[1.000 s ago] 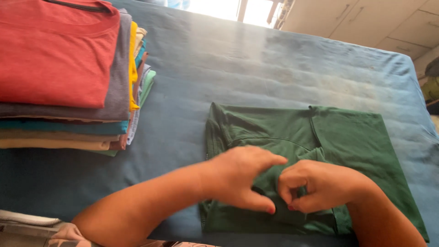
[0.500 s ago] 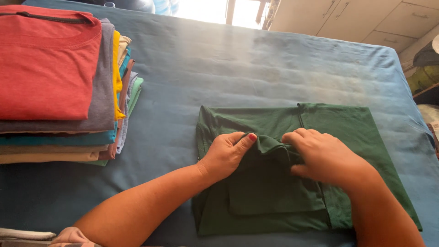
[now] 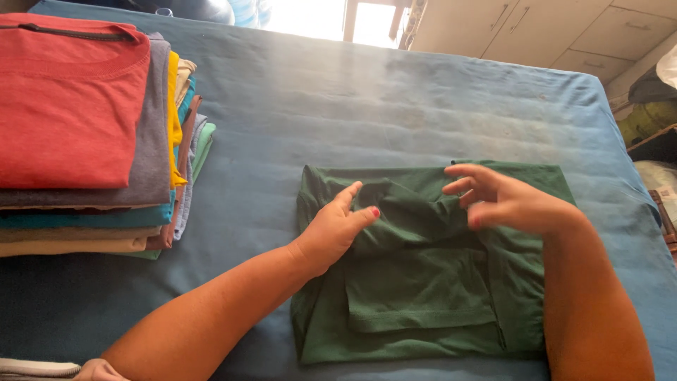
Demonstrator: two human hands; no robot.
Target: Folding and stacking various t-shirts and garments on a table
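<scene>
green shirt [image 3: 423, 296] lies partly folded on the blue bed [image 3: 352, 92], toward the near right part of it, w/ a sleeve folded in over the lower middle. left hand [image 3: 337, 229] rests on the shirt's upper left area, palm down, fingers together & pointing toward the far edge, thumb out to the side; not clamped on fabric. right hand [image 3: 504, 201] is over the shirt's upper right part, fingers apart & loosely curled, nothing held; can't tell if the tips touch the cloth. fabric between the 2 hands is bunched in a ridge. stack of folded shirts [image 3: 92, 141], red one on top, sits at the bed's left edge, well apart from the green shirt. cupboards [image 3: 550, 28] beyond the far right corner.
</scene>
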